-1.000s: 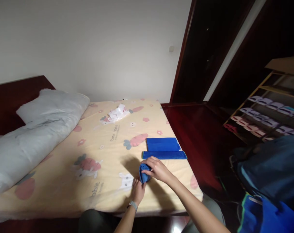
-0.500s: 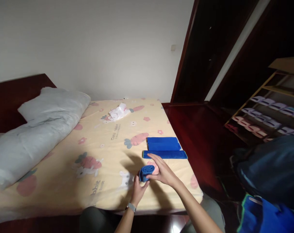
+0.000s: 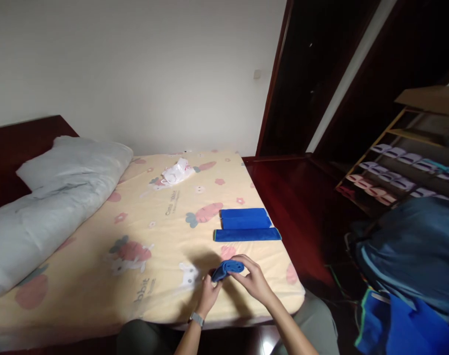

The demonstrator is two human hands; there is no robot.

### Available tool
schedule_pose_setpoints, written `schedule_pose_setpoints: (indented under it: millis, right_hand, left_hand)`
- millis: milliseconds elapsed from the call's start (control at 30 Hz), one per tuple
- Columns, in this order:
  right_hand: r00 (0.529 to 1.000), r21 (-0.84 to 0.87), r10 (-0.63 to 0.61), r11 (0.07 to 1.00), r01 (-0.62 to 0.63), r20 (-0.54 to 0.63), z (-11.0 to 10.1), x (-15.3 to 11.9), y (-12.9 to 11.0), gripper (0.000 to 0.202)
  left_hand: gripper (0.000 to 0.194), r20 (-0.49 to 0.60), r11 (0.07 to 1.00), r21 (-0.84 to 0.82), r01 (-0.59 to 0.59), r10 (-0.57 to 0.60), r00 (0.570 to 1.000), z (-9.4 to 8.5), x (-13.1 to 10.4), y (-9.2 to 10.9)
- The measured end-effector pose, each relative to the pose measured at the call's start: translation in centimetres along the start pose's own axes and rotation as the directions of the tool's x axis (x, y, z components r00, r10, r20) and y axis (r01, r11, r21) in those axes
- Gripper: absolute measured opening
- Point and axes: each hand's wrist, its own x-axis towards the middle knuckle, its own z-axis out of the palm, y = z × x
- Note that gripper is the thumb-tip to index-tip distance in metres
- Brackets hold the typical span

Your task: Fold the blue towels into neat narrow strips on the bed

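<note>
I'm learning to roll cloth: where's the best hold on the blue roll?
Probably by the curved sides of the blue roll, left hand from the left, right hand from the right: its layered end faces up, leaving the sides reachable.

Before us a wide bed (image 3: 87,276) in cream printed fabric, a heaped pale-grey quilt (image 3: 69,195) at nine o'clock, a crumpled white plastic bag (image 3: 177,172) at twelve, a flat blue cloth rectangle (image 3: 244,219) at three, a narrow green-edged blue cloth strip (image 3: 247,234) at its six.
</note>
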Motion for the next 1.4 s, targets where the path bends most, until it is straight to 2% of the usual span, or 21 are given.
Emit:
schedule_pose_setpoints:
  millis: [133, 267, 367, 433, 500, 567, 633, 700, 733, 800, 867, 933, 1000, 1067, 1100, 1133, 1167, 1200, 1267, 1333, 1400]
  right_hand:
    - [0.961, 0.038, 0.155, 0.988, -0.151, -0.228, -2.3, -0.4, 2.2, 0.037]
    - [0.897, 0.077, 0.289, 0.957, -0.279, -0.334, -5.2, -1.3, 5.8, 0.047]
    - [0.900, 0.100, 0.315, 0.949, -0.299, -0.300, -7.7, -1.4, 8.6, 0.048]
    - [0.917, 0.100, 0.304, 0.952, -0.288, -0.259, -9.7, -1.0, 10.3, 0.048]
    - [0.917, 0.043, 0.287, 0.957, -0.287, -0.278, -11.7, -0.1, 11.9, 0.050]
    - [0.908, -0.012, 0.280, 0.954, -0.298, -0.311, -13.5, 1.1, 13.2, 0.052]
    - [0.906, 0.030, 0.318, 0.946, -0.323, -0.281, -14.9, 2.4, 14.2, 0.053]
    - [0.894, 0.178, 0.394, 0.916, -0.361, -0.215, -15.5, 3.4, 15.2, 0.049]
    - [0.871, 0.270, 0.450, 0.879, -0.394, -0.195, -15.5, 3.7, 15.8, 0.046]
    - [0.795, 0.429, 0.581, 0.772, -0.469, -0.174, -14.8, 3.6, 17.0, 0.039]
    - [0.707, 0.509, 0.692, 0.667, -0.545, -0.150, -13.8, 2.8, 18.4, 0.040]
    - [0.658, 0.499, 0.741, 0.624, -0.602, -0.133, -12.6, 1.4, 19.9, 0.043]
    - [0.671, 0.445, 0.728, 0.651, -0.615, -0.137, -11.8, 0.1, 21.2, 0.049]
    - [0.720, 0.384, 0.676, 0.714, -0.586, -0.158, -11.6, -0.8, 22.3, 0.057]
    - [0.743, 0.363, 0.648, 0.741, -0.565, -0.166, -11.6, -1.0, 22.6, 0.059]
    - [0.759, 0.348, 0.629, 0.758, -0.551, -0.170, -11.7, -1.1, 22.9, 0.061]
    - [0.769, 0.339, 0.616, 0.770, -0.540, -0.172, -11.9, -1.0, 23.0, 0.062]
    - [0.775, 0.335, 0.608, 0.776, -0.535, -0.173, -12.1, -1.0, 23.1, 0.062]
    - [0.778, 0.327, 0.605, 0.779, -0.534, -0.170, -12.4, -0.7, 23.1, 0.064]
    - [0.743, 0.348, 0.649, 0.743, -0.572, -0.164, -12.6, -0.5, 23.1, 0.068]
    - [0.683, 0.390, 0.716, 0.675, -0.626, -0.142, -12.6, -0.3, 23.1, 0.069]
  left_hand:
    - [0.048, 0.029, 0.998, -0.041, 0.057, -0.056, 0.998, -1.0, -0.9, -1.0]
    - [0.051, 0.050, 0.995, -0.033, 0.091, -0.089, 0.995, -2.4, -0.9, -1.4]
    - [0.045, 0.092, 0.999, -0.043, 0.033, -0.029, 0.995, -3.3, 1.0, -0.6]
    - [0.039, 0.134, 0.999, -0.029, -0.034, 0.038, 0.990, -3.6, 3.1, 0.4]
    - [0.031, 0.156, 0.989, 0.055, -0.138, 0.128, 0.979, -3.8, 5.7, 1.7]
    - [0.025, 0.170, 0.921, 0.241, -0.305, 0.269, 0.948, -3.5, 8.5, 2.7]
    - [0.024, 0.221, 0.754, 0.453, -0.476, 0.423, 0.879, -2.9, 11.3, 3.4]
    - [0.024, 0.291, 0.591, 0.568, -0.573, 0.507, 0.811, -2.0, 13.5, 3.6]
    - [0.024, 0.319, 0.545, 0.589, -0.597, 0.521, 0.791, -1.4, 14.2, 3.4]
    - [0.023, 0.361, 0.515, 0.588, -0.624, 0.523, 0.772, -0.4, 14.5, 2.9]
    - [0.023, 0.397, 0.494, 0.583, -0.645, 0.520, 0.756, 0.4, 13.4, 2.0]
    - [0.023, 0.394, 0.511, 0.574, -0.639, 0.512, 0.763, 0.8, 11.4, 1.1]
    - [0.024, 0.330, 0.598, 0.547, -0.586, 0.489, 0.808, 1.1, 9.2, 0.2]
    - [0.021, 0.155, 0.754, 0.490, -0.437, 0.418, 0.895, 1.3, 7.8, -0.3]
    - [0.019, 0.037, 0.840, 0.443, -0.314, 0.333, 0.942, 1.4, 7.6, -0.3]
    - [0.019, -0.073, 0.917, 0.369, -0.151, 0.190, 0.979, 1.4, 7.6, -0.3]
    - [0.021, -0.142, 0.962, 0.273, 0.032, 0.008, 0.990, 1.5, 8.0, -0.2]
    - [0.026, -0.154, 0.963, 0.177, 0.204, -0.178, 0.972, 1.5, 8.5, -0.1]
    - [0.034, -0.046, 0.895, 0.053, 0.442, -0.440, 0.897, 1.5, 9.8, 0.2]
    - [0.038, 0.084, 0.848, 0.001, 0.530, -0.529, 0.845, 1.4, 10.9, 0.3]
    - [0.041, 0.173, 0.812, -0.055, 0.581, -0.566, 0.806, 1.4, 11.6, 0.3]
